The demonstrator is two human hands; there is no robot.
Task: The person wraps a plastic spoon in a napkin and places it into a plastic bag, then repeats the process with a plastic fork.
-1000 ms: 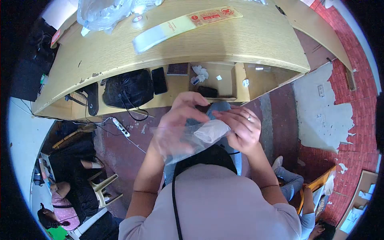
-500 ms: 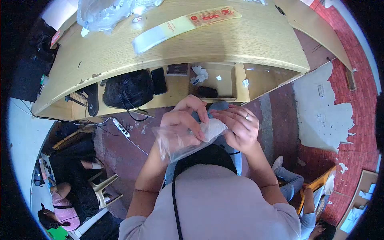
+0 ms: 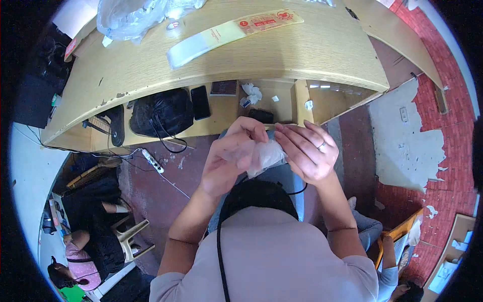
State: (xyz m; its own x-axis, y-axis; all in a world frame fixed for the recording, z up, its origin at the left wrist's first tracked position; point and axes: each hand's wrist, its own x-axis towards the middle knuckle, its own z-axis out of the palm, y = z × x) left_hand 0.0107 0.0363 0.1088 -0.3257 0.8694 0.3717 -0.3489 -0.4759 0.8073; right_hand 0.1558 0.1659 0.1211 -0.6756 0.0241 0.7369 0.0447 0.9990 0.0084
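In front of the body, above the lap, a crumpled clear plastic bag hangs between both hands. My left hand is closed on it, with thumb and fingers pinching its left part and thin film lying across the fingers. My right hand, with a ring on one finger, is beside the bag's right end. Its fingers are stretched out and lightly touch or nearly touch the plastic. What the bag may contain cannot be made out.
A wooden desk bears a long yellow and white packet and plastic bags. Its open shelf holds a black bag, a phone and crumpled tissue. Seated people are at lower left and lower right.
The plastic has been gathered into a smaller bundle; its loose left part no longer hangs down over the wrist. My right hand has moved slightly right and its fingers have straightened.
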